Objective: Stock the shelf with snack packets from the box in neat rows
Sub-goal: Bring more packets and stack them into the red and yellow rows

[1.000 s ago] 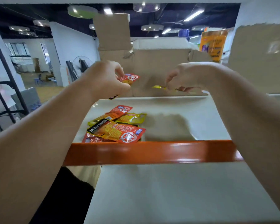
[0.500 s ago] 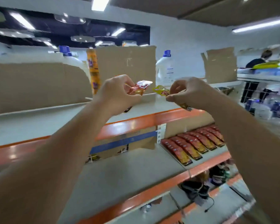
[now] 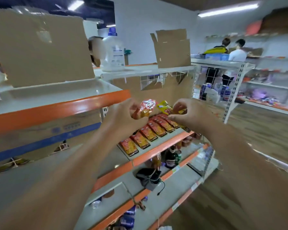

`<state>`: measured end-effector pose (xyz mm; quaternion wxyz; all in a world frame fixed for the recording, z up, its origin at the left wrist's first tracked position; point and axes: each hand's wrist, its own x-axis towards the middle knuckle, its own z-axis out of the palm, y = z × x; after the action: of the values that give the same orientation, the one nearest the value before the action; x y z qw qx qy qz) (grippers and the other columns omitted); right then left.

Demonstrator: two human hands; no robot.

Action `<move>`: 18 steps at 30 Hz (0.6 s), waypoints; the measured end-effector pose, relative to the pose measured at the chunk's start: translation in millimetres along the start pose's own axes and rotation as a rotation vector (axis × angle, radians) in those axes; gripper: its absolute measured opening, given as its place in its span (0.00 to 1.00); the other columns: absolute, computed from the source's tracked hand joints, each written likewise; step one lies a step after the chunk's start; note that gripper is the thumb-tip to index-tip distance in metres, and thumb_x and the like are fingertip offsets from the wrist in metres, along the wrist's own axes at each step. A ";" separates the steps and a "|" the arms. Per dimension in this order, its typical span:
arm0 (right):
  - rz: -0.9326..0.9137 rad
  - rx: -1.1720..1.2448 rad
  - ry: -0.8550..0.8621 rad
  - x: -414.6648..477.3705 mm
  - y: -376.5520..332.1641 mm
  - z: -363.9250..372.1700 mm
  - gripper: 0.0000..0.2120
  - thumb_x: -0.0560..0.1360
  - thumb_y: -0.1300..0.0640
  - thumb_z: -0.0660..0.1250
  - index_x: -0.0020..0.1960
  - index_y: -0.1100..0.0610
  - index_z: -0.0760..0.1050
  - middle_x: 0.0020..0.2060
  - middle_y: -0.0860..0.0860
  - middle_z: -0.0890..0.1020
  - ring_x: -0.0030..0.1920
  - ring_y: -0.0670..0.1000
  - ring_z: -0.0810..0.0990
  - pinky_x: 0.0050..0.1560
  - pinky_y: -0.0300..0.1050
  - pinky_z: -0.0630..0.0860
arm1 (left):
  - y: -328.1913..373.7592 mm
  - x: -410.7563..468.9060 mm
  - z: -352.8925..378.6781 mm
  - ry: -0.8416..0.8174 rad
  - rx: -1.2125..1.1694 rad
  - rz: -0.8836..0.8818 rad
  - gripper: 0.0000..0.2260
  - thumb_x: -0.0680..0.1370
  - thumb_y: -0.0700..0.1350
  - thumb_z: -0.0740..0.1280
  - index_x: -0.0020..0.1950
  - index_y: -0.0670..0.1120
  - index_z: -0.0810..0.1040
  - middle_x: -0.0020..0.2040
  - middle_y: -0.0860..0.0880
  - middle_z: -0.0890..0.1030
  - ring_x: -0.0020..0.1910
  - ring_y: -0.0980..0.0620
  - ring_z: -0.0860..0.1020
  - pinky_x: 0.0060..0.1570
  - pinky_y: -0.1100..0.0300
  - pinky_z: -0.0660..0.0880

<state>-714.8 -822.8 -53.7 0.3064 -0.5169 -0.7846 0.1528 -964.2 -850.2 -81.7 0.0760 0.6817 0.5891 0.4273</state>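
My left hand (image 3: pixel 123 117) grips a red snack packet (image 3: pixel 145 107) held up in front of me. My right hand (image 3: pixel 188 113) pinches a yellow snack packet (image 3: pixel 164 107) just to its right. Both hands hover above an orange-edged shelf (image 3: pixel 158 149) where a neat row of red and orange snack packets (image 3: pixel 148 132) lies side by side. The packets in my hands are apart from that row.
A large cardboard box (image 3: pixel 40 48) stands on the upper shelf at left, with a detergent bottle (image 3: pixel 113 52) and a smaller open carton (image 3: pixel 172 48) further right. Lower shelves hold a dark pouch (image 3: pixel 148 178) and bottles. Two people (image 3: pixel 229 52) stand at the far right aisle.
My view has swung right and down from the upper shelf with loose packets to the lower shelf row. Both hands have carried their packets along, lowering toward that row.
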 end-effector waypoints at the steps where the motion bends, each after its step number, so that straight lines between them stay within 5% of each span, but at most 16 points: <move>1: 0.003 -0.011 -0.005 2.8 9.4 2.7 0.13 0.72 0.42 0.74 0.52 0.47 0.78 0.49 0.44 0.81 0.49 0.42 0.79 0.42 0.41 0.73 | -2.5 1.6 8.2 -0.015 0.000 -0.013 0.15 0.69 0.59 0.78 0.52 0.60 0.78 0.46 0.60 0.82 0.47 0.64 0.80 0.47 0.59 0.79; 8: 0.078 -0.048 -0.045 42.7 73.8 37.7 0.16 0.73 0.42 0.75 0.55 0.47 0.77 0.53 0.45 0.78 0.52 0.48 0.77 0.42 0.43 0.69 | -45.4 20.5 68.9 -0.070 0.007 -0.118 0.14 0.71 0.57 0.78 0.52 0.59 0.78 0.46 0.60 0.82 0.47 0.62 0.80 0.46 0.59 0.79; 15: 0.126 -0.040 -0.110 105.4 127.8 76.3 0.16 0.72 0.42 0.76 0.54 0.48 0.76 0.52 0.47 0.81 0.54 0.49 0.79 0.55 0.52 0.78 | -97.9 63.1 118.1 -0.059 0.036 -0.168 0.14 0.73 0.54 0.78 0.55 0.55 0.79 0.44 0.60 0.80 0.43 0.65 0.78 0.39 0.66 0.73; 18: 0.144 -0.031 -0.131 131.6 148.4 88.2 0.16 0.73 0.42 0.75 0.54 0.48 0.76 0.52 0.47 0.80 0.54 0.49 0.78 0.53 0.50 0.76 | -118.7 82.2 138.8 -0.042 0.027 -0.190 0.14 0.71 0.53 0.79 0.54 0.54 0.82 0.42 0.58 0.81 0.42 0.62 0.80 0.39 0.68 0.74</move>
<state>-701.2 -634.8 -161.3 0.2344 -0.5656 -0.7660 0.1959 -963.3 -688.5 -199.8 0.1193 0.6325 0.6550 0.3959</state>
